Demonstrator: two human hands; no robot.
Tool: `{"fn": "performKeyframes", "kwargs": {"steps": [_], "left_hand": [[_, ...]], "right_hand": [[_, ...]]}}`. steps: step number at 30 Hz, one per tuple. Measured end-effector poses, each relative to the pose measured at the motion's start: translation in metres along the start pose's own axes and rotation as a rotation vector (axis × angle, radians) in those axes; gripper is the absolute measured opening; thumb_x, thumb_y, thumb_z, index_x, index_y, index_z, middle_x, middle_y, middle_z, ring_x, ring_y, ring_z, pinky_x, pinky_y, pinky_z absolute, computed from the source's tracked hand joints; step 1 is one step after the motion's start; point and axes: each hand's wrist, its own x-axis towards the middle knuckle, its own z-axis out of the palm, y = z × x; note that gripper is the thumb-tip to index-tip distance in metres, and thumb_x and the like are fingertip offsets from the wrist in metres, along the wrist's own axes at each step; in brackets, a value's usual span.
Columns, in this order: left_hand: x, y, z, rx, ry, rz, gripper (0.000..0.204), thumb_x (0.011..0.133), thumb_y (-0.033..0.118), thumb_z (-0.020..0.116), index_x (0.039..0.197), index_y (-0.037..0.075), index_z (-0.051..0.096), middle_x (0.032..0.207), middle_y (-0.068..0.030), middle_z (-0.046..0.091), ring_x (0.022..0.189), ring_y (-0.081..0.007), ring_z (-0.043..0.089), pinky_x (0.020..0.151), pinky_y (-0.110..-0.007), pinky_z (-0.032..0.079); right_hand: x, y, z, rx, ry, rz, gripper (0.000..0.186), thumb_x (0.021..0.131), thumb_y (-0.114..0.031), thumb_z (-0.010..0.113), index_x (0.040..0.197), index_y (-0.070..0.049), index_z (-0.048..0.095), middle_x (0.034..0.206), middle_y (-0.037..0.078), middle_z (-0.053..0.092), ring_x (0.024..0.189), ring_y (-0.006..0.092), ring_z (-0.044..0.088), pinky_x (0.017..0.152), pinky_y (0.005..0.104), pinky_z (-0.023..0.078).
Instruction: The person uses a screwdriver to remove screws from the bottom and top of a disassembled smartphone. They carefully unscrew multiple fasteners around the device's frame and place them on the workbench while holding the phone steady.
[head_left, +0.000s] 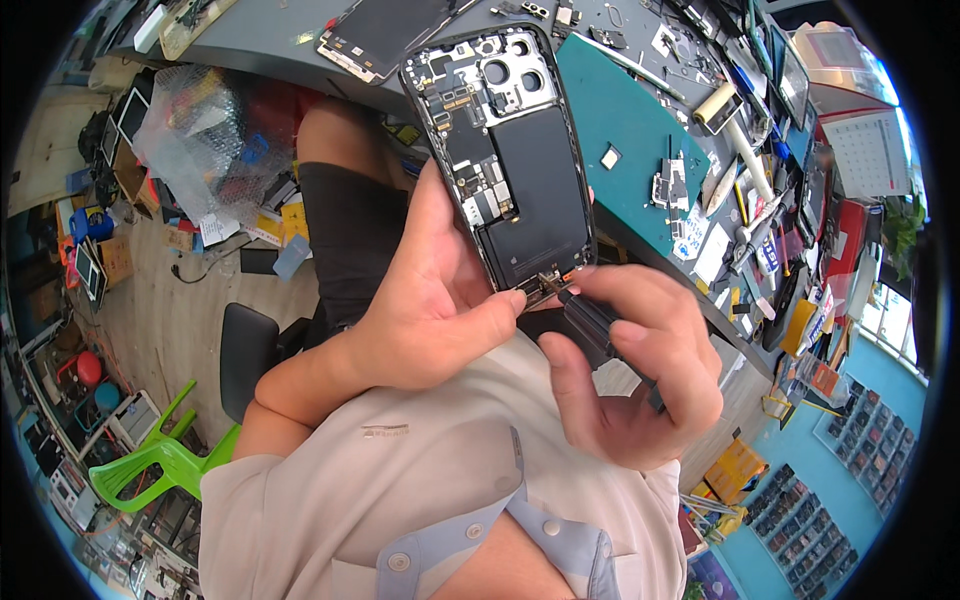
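Note:
My left hand (430, 325) grips an opened smartphone (532, 190) from its left side and lower corner. Its board, black battery and camera openings face up, and the thumb rests by the bottom edge. My right hand (660, 365) holds a dark hand tool (585, 320), probably tweezers or pliers, with its tip at small parts along the phone's bottom edge. The index finger reaches that edge, while the thumb is bent lower down. The tool's far end is partly hidden by my fingers.
A grey desk (270, 40) holds a detached screen (370, 35), a teal mat (610, 110) with small parts, and scattered tools along its right. A green plastic chair (150, 460) stands at lower left beside a black seat (245, 360). Bubble wrap (205, 130) and clutter lie at left.

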Motion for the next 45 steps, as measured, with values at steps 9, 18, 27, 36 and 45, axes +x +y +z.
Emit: {"fn": "performKeyframes", "kwargs": {"steps": [9, 18, 27, 36, 45], "left_hand": [[0.002, -0.003, -0.002, 0.028, -0.031, 0.035, 0.098, 0.089, -0.011, 0.054, 0.17, 0.011, 0.003, 0.172, -0.0245, 0.03, 0.156, -0.0407, 0.043, 0.124, -0.053, 0.044], [0.004, -0.003, -0.004, 0.023, -0.093, 0.043, 0.101, 0.092, -0.015, 0.049, 0.172, 0.012, -0.006, 0.168, -0.0184, 0.034, 0.153, -0.0308, 0.044, 0.122, -0.048, 0.043], [0.009, 0.014, -0.009, -0.217, -0.071, -0.049, 0.101, 0.087, -0.004, 0.052, 0.173, 0.017, 0.002, 0.163, -0.0233, 0.042, 0.144, -0.0354, 0.055, 0.107, -0.059, 0.059], [0.014, 0.024, -0.003, -0.313, -0.003, -0.134, 0.103, 0.08, 0.011, 0.053, 0.173, 0.018, 0.01, 0.163, -0.0248, 0.042, 0.141, -0.0373, 0.058, 0.106, -0.061, 0.06], [0.013, 0.024, -0.004, -0.263, 0.012, -0.072, 0.101, 0.085, 0.004, 0.058, 0.172, 0.021, 0.011, 0.161, -0.027, 0.044, 0.146, -0.0408, 0.054, 0.105, -0.06, 0.061]], "right_hand": [[0.001, -0.006, -0.004, -0.058, -0.019, 0.037, 0.042, 0.066, -0.008, 0.099, 0.086, 0.0, 0.063, 0.093, 0.018, 0.075, 0.071, 0.031, 0.072, 0.057, 0.0345, 0.058], [-0.004, -0.004, -0.005, -0.038, -0.032, 0.038, 0.041, 0.07, -0.002, 0.097, 0.095, 0.002, 0.065, 0.09, 0.021, 0.076, 0.069, 0.0312, 0.074, 0.055, 0.0328, 0.057], [-0.014, -0.005, -0.021, 0.195, 0.232, 0.065, 0.038, 0.102, -0.001, 0.07, 0.13, -0.003, 0.045, 0.115, 0.037, 0.069, 0.087, 0.0362, 0.075, 0.067, 0.038, 0.065], [0.017, -0.021, -0.037, 0.681, -0.219, -0.017, 0.029, 0.104, -0.015, 0.071, 0.128, 0.0, 0.064, 0.1, 0.013, 0.06, 0.09, 0.0278, 0.066, 0.064, 0.0398, 0.062], [0.036, -0.03, -0.036, 1.111, -0.358, 0.003, 0.026, 0.087, -0.009, 0.086, 0.113, -0.009, 0.085, 0.101, 0.004, 0.073, 0.073, 0.018, 0.062, 0.063, 0.028, 0.049]]}}
